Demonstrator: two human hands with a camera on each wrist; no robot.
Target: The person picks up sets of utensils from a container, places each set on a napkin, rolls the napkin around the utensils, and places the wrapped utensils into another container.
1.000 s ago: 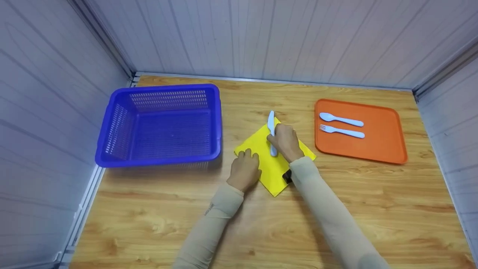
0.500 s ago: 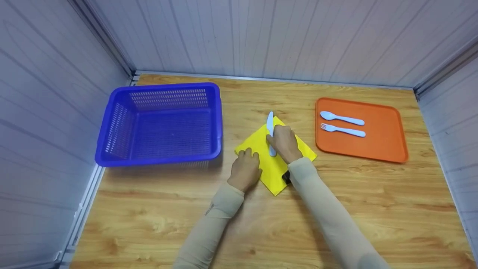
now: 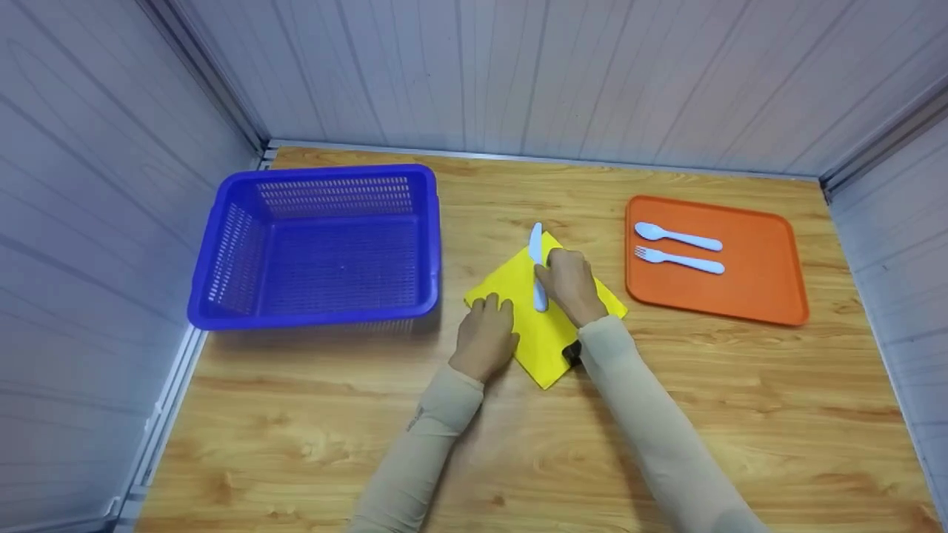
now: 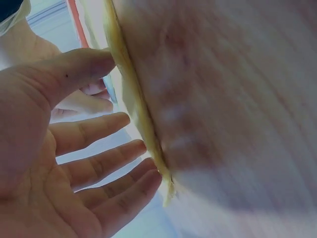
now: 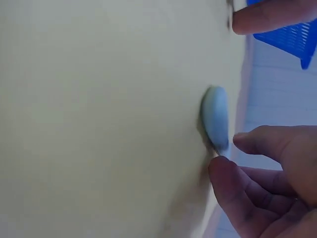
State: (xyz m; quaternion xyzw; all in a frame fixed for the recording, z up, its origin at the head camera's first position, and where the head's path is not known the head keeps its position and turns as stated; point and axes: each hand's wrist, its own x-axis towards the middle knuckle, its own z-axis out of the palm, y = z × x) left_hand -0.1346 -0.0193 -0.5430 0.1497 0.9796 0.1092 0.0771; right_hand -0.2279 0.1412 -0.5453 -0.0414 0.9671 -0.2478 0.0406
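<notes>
A light-blue plastic knife (image 3: pixel 538 281) lies on a yellow cloth (image 3: pixel 537 348), its blade pointing away past the cloth's far corner. My right hand (image 3: pixel 574 285) is just right of the knife, its thumb beside the handle. In the right wrist view a slight gap separates the thumb (image 5: pixel 252 139) from the knife's handle (image 5: pixel 215 116), while a bent fingertip is close to it. My left hand (image 3: pixel 485 337) rests at the cloth's left edge. Seen from the left wrist, its extended fingers (image 4: pixel 104 161) touch the cloth's edge (image 4: pixel 141 111).
A blue perforated basket (image 3: pixel 318 322) stands on the wooden table (image 3: pixel 311 444) at the left. To the right is an orange tray (image 3: pixel 755 274), with a light-blue spoon (image 3: pixel 678 237) and fork (image 3: pixel 680 259) side by side. Panel walls enclose the back and sides.
My right hand has shifted slightly rightward, its thumb coming off the knife, which stays on the cloth. My left hand stays in place.
</notes>
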